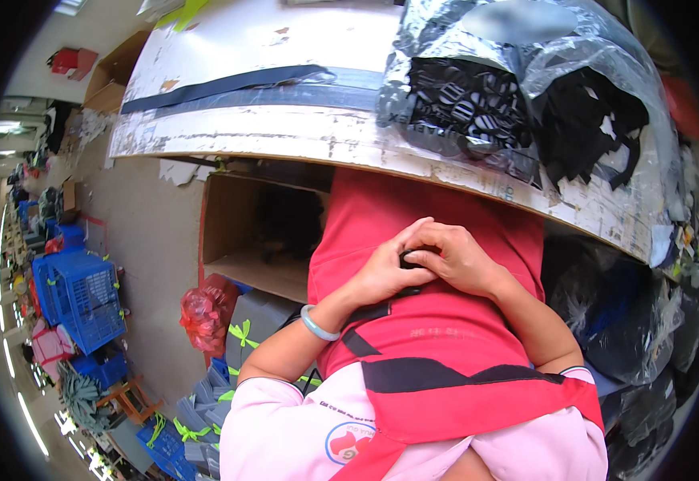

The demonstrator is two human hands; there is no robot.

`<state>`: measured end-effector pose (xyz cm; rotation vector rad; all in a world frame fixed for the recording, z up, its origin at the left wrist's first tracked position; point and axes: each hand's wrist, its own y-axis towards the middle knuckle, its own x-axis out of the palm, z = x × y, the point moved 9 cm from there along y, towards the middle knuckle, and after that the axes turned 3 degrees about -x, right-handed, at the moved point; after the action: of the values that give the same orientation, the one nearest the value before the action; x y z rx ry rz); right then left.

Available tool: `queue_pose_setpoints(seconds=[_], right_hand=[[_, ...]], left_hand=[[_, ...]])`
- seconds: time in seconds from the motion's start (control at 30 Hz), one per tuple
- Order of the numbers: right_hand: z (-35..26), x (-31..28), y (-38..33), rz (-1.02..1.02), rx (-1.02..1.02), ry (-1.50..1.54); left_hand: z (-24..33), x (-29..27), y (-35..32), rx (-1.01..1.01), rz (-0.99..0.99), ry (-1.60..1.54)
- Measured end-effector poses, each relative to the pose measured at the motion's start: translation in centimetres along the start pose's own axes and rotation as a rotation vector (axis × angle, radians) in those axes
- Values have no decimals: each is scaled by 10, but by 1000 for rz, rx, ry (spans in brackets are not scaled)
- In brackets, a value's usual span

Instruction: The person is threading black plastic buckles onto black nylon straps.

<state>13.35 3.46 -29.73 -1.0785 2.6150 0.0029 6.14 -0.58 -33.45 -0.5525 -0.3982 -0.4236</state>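
Note:
My left hand (383, 269), with a pale bangle on its wrist, and my right hand (463, 261) meet in front of my red apron (453, 321). Their fingers are bent and overlap. Between them shows part of a small black object (410, 260); its kind I cannot make out, since the fingers cover most of it. Both hands are closed around it. Beyond them, the worn white table (229, 132) carries a long dark blue strip (229, 86). Toward its right end lie clear plastic bags, one with black-and-white pieces (469, 104), one with black cloth (586, 124).
Under the table stands an open cardboard box (229, 240). A red plastic bag (207, 313) and grey bundles with green ties (205, 409) are at my left. Farther left are stacked blue crates (85, 301). Filled plastic bags (630, 329) crowd my right side.

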Motion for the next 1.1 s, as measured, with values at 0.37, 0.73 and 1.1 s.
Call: queue_pose_setpoints(seconds=[0.37, 0.73, 1.1], right_hand=[[54, -35, -32, 320, 283, 789], [6, -136, -80, 672, -131, -254], [2, -219, -120, 1131, -218, -755]], left_hand=[[-30, -23, 26, -231, 61, -238], [-16, 9, 57, -233, -55, -345], [-6, 12, 59, -270, 93, 42]])
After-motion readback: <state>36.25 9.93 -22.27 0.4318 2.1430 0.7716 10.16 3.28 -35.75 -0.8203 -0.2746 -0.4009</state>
